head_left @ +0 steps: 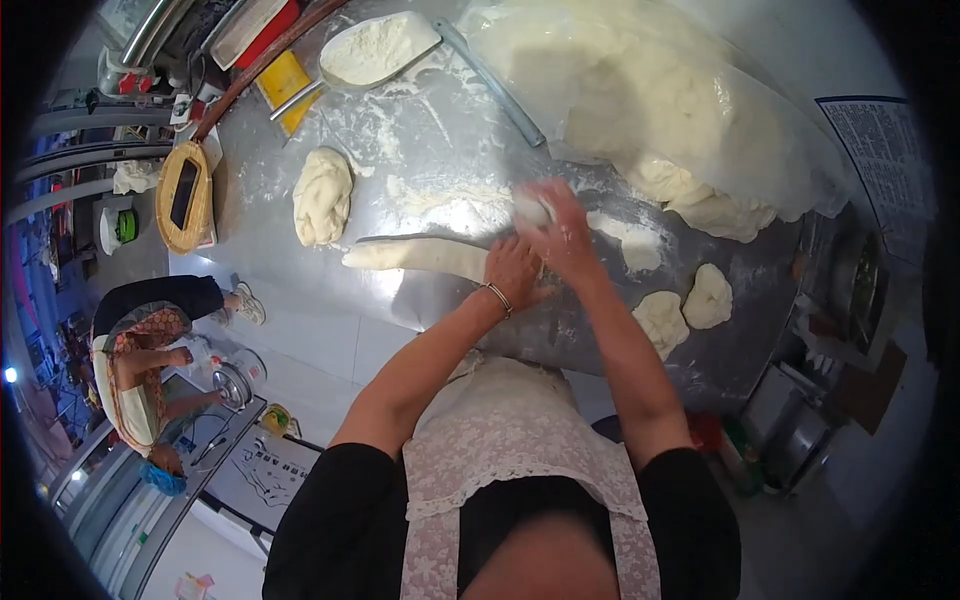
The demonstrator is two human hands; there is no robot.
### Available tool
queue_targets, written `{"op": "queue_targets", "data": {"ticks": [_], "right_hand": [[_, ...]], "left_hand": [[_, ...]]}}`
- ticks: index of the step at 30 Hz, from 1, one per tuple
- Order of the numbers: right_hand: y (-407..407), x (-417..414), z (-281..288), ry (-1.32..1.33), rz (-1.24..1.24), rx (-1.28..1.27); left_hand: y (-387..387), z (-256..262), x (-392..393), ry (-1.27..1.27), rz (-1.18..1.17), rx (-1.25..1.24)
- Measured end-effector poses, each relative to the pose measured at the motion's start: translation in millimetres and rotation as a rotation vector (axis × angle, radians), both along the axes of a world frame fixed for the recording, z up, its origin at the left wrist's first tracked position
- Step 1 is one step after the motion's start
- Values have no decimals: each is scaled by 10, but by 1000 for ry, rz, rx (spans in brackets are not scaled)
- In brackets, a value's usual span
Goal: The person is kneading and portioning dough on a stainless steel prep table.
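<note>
A long dough roll [420, 253] lies crosswise on the floured metal worktop [480, 169]. My left hand [516, 271] rests palm down over its right end, fingers forward and thumb out to the side; that end is hidden. Just beyond it, my right hand [559, 225] is raised and blurred by motion. Something pale shows at its fingers, but whether it is dough or flour is unclear. An oblong dough lump [322, 196] sits left of the roll. Two smaller dough pieces, a flattened one [661, 322] and a rounder one [708, 296], lie right of my right forearm.
Plastic sheeting [645, 75] covers a large dough mass [701, 196] at the back right. A metal scoop of flour [375, 51], a yellow scraper [287, 88] and a grey bar [491, 84] lie at the back. A wicker basket [174, 225] stands left. Another person [142, 360] handles a metal pot [232, 384].
</note>
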State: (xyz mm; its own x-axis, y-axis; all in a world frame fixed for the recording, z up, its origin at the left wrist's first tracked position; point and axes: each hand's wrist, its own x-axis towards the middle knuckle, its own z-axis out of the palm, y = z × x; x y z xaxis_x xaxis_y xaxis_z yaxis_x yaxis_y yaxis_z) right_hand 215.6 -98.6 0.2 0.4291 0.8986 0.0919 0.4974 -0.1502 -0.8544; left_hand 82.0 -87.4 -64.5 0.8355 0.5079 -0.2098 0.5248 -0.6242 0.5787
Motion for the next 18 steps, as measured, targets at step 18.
{"op": "queue_targets", "data": {"ticks": [18], "right_hand": [[-742,-552,-279,438,-117,-660]], "left_hand": [[368,108,-370,-50,-179,-52]]}}
